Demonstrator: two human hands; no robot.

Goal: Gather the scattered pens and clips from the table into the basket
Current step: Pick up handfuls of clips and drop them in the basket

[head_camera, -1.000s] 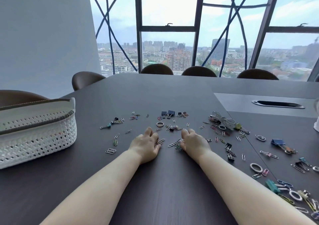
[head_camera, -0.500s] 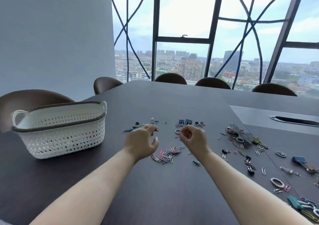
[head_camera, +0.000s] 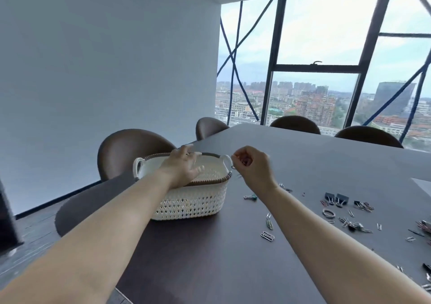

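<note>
- Basket sits on the dark table; I take it as my landmark.
- My left hand hovers over its opening, fingers spread, holding nothing I can see.
- My right hand is just beside its right handle, fingers curled, pinching a small clip.
- Loose clips lie scattered on the table to the basket's right; two black binder clips lie farther right.
</note>
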